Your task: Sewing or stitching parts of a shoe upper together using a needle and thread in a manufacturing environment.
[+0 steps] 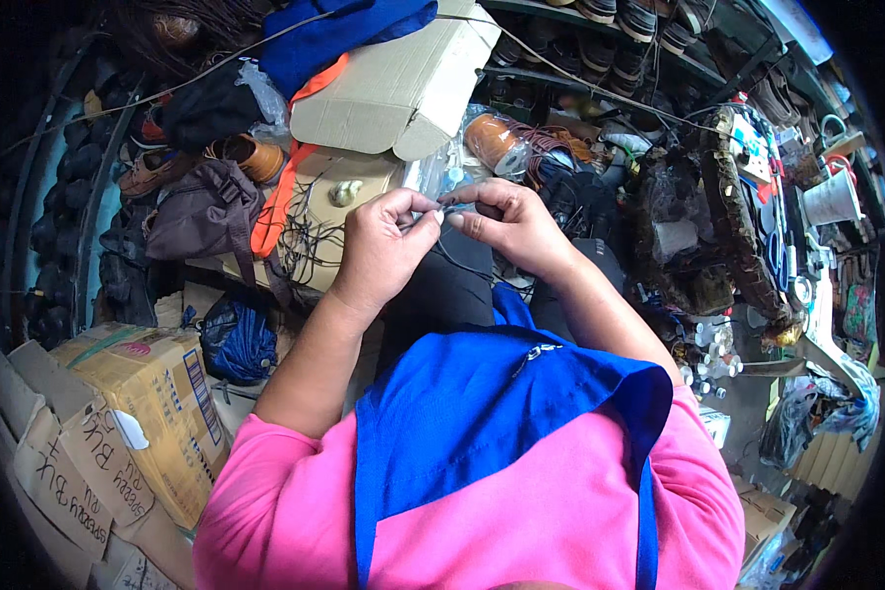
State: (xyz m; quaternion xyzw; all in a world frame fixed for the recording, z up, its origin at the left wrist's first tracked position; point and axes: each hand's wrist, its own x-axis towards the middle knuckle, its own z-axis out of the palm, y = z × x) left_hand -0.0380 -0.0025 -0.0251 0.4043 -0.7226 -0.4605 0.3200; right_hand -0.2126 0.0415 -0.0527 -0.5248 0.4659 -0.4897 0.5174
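My left hand (379, 246) and my right hand (516, 228) meet over my lap, thumbs and fingertips pinched close together. Between them is a thin dark cord (454, 258), part of which hangs below the fingers in front of my dark trousers. The fingertips cover most of the point where they grip, so its exact shape is hidden. A blue apron (482, 413) spreads over my lap and chest. Just past the left hand, a tangle of black cords (310, 246) lies on cardboard beside a small pale lump (344, 192).
An orange strap (283, 202) and a dark bag (206, 216) lie at left. A cardboard sheet (374, 103) and an orange thread spool (492, 143) sit ahead. Shoes (634, 20) line the far shelf. Cardboard boxes (152, 393) stand lower left; a rough-edged bench (742, 246) is right.
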